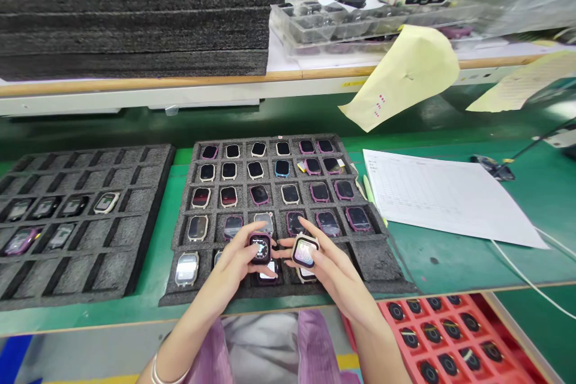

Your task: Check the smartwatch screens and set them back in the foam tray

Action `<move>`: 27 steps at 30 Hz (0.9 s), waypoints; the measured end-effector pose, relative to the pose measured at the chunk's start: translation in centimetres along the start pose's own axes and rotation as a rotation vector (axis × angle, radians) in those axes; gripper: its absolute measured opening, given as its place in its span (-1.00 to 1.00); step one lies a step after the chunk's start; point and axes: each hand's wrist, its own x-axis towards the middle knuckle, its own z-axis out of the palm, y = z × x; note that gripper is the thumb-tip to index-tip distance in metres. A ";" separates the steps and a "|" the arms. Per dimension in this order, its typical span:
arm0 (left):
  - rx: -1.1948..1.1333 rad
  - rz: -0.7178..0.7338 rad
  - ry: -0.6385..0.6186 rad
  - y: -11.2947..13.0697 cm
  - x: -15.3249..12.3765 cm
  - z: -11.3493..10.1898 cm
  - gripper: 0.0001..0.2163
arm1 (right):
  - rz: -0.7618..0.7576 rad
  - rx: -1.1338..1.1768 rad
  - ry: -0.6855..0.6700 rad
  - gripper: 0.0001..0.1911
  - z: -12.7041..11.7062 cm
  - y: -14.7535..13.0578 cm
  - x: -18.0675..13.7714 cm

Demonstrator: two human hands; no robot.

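Note:
My left hand (234, 264) grips a purple-cased smartwatch body (260, 248) with its screen lit, held just above the front row of a black foam tray (387, 273). My right hand (330, 267) grips a cream-cased smartwatch body (305, 251), screen also lit, right beside the purple one. The two watches almost touch. The foam tray holds several watch bodies in its pockets, some purple, some cream, one blue (282, 168). Below my hands another lit watch (269, 270) lies in a pocket.
A second foam tray (135, 216) with a few watches lies at the left. A white printed sheet (445, 198) and green pen (369, 192) lie right of the tray. A red tray (477, 306) of round black parts sits at lower right. Stacked foam (135, 12) and clear trays (360, 24) fill the shelf behind.

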 end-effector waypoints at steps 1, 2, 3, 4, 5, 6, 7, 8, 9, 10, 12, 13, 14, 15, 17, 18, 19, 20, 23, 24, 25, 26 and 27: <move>-0.029 -0.014 0.001 0.1 0.0 -0.1 -0.63 | 0.014 0.017 0.007 -0.43 0.0 0.0 -0.1; -0.052 -0.026 -0.002 0.2 -0.1 -0.1 -0.64 | 0.024 0.034 0.013 -0.43 0.0 0.0 -0.1; -0.070 -0.036 -0.009 0.3 -0.1 -0.1 -0.64 | 0.030 0.049 0.015 -0.44 0.1 0.0 -0.2; -0.083 -0.041 -0.018 0.4 -0.2 -0.1 -0.64 | 0.028 0.063 0.019 -0.44 0.2 -0.1 -0.2; -0.093 -0.042 -0.026 0.4 -0.2 -0.1 -0.63 | 0.020 0.073 0.024 -0.44 0.2 -0.1 -0.3; -0.100 -0.042 -0.034 0.5 -0.3 -0.2 -0.63 | 0.007 0.081 0.029 -0.45 0.2 -0.1 -0.3; -0.103 -0.040 -0.041 0.5 -0.3 -0.2 -0.62 | -0.009 0.085 0.033 -0.45 0.3 -0.1 -0.3; -0.104 -0.038 -0.047 0.5 -0.4 -0.2 -0.62 | -0.024 0.089 0.036 -0.45 0.3 -0.2 -0.3; -0.102 -0.039 -0.051 0.5 -0.4 -0.2 -0.61 | -0.037 0.092 0.041 -0.46 0.2 -0.2 -0.3; -0.100 -0.042 -0.055 0.5 -0.5 -0.1 -0.61 | -0.047 0.095 0.047 -0.47 0.2 -0.2 -0.3; -0.094 -0.042 -0.061 0.6 -0.5 -0.1 -0.60 | -0.057 0.099 0.061 -0.49 0.2 -0.2 -0.2; -0.092 -0.039 -0.065 0.6 -0.5 -0.1 -0.60 | -0.058 0.100 0.066 -0.50 0.3 -0.3 -0.2; -0.091 -0.033 -0.070 0.6 -0.6 0.0 -0.60 | -0.058 0.099 0.069 -0.50 0.3 -0.3 -0.3; -0.090 -0.025 -0.076 0.6 -0.6 0.0 -0.60 | -0.057 0.095 0.069 -0.51 0.3 -0.4 -0.3; -0.088 -0.013 -0.086 0.6 -0.6 0.0 -0.60 | -0.062 0.078 0.066 -0.51 0.4 -0.5 -0.3; -0.083 -0.008 -0.090 0.5 -0.6 0.0 -0.60 | -0.064 0.064 0.066 -0.51 0.5 -0.5 -0.4; -0.076 -0.005 -0.093 0.4 -0.6 0.0 -0.60 | -0.066 0.049 0.066 -0.52 0.5 -0.6 -0.4; -0.067 -0.002 -0.097 0.3 -0.6 -0.1 -0.60 | -0.070 0.032 0.067 -0.52 0.6 -0.6 -0.3; -0.034 0.011 -0.120 -0.1 -0.6 -0.3 -0.59 | -0.074 -0.023 0.074 -0.51 0.7 -0.7 -0.3; -0.024 0.019 -0.129 -0.2 -0.6 -0.4 -0.58 | -0.075 -0.039 0.077 -0.51 0.7 -0.7 -0.3; -0.014 0.030 -0.140 -0.3 -0.6 -0.5 -0.58 | -0.077 -0.051 0.075 -0.50 0.7 -0.7 -0.3; -0.004 0.043 -0.150 -0.4 -0.6 -0.5 -0.57 | -0.079 -0.052 0.070 -0.51 0.7 -0.7 -0.3; 0.003 0.055 -0.160 -0.5 -0.6 -0.6 -0.57 | -0.080 -0.041 0.060 -0.51 0.6 -0.7 -0.4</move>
